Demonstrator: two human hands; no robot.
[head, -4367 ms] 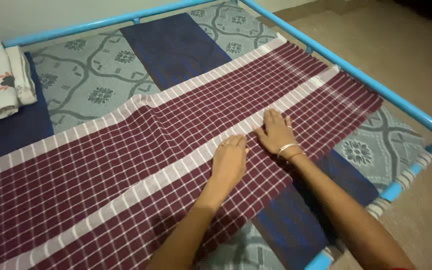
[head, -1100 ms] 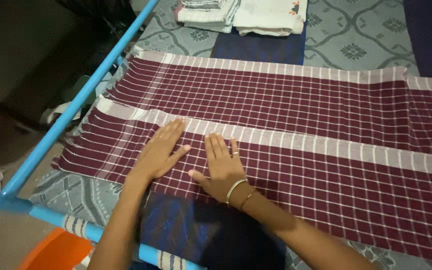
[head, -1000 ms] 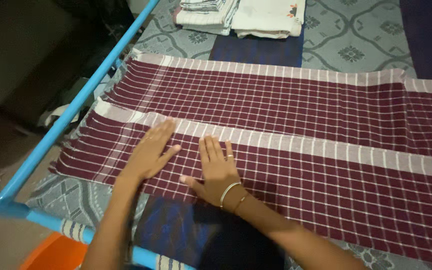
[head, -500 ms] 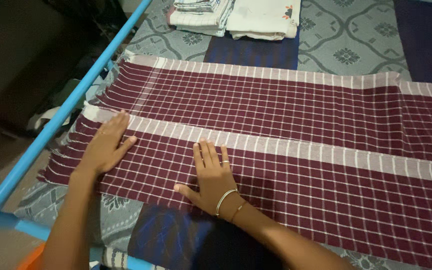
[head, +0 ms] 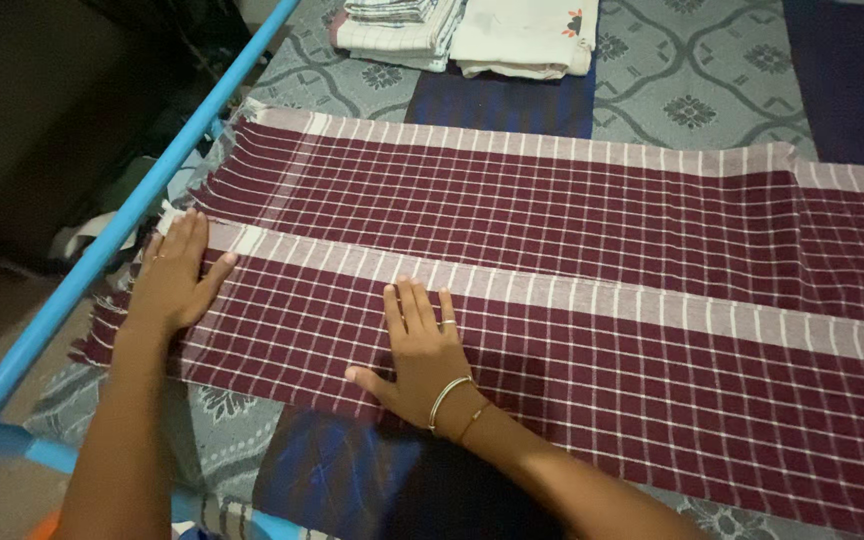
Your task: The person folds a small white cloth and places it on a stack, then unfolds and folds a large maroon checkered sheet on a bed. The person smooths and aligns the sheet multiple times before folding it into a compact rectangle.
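Cloth: the maroon checked cloth (head: 572, 240) with white grid lines lies spread across the bed, folded lengthwise so its pale-striped edge runs down the middle; the near layer lies on top of the far one.
Left hand: the left hand (head: 174, 280) lies flat, palm down, fingers together and thumb out, on the near layer at the fringed end of the cloth, just beside the blue rail.
Right hand: the right hand (head: 420, 350) is pressed flat, palm down, fingers slightly spread, on the near layer, well apart from the left hand; it grips nothing.
Wrist and finger: two thin bangles (head: 452, 405) sit on the right wrist and a ring (head: 447, 323) on one finger.
Near edge: below the cloth the patterned bedsheet (head: 692, 70) shows grey floral panels and dark blue panels; both forearms cross this strip.
Rail: a bright blue metal bed rail (head: 142, 205) runs diagonally along the left side of the bed, touching the fringe of the cloth near the left hand.
Beyond the rail: a dark floor area with dim shapes that I cannot make out.
Far side: past the cloth, a stack of folded striped cloths (head: 397, 25) and a folded white cloth (head: 527, 35) with a small red and orange motif lie side by side on the bedsheet, well apart from both hands.
In the way: nothing lies on the cloth between the hands.
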